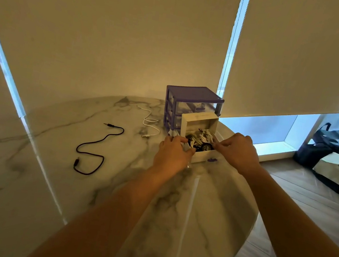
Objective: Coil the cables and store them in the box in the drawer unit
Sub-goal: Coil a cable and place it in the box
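I've got both hands at the white box (200, 124), which sits in the pulled-out drawer (203, 157) of the purple drawer unit (193, 96) on the marble table (111, 185). Left hand (171, 153) grips the box's near left corner, fingers curled over the edge. Right hand (237, 151) pinches at the near right rim. Coiled black and white cables (200, 140) fill the box. Loose black cable (95, 150) and white cable (150, 123) lie uncoiled on the table, left of the unit.
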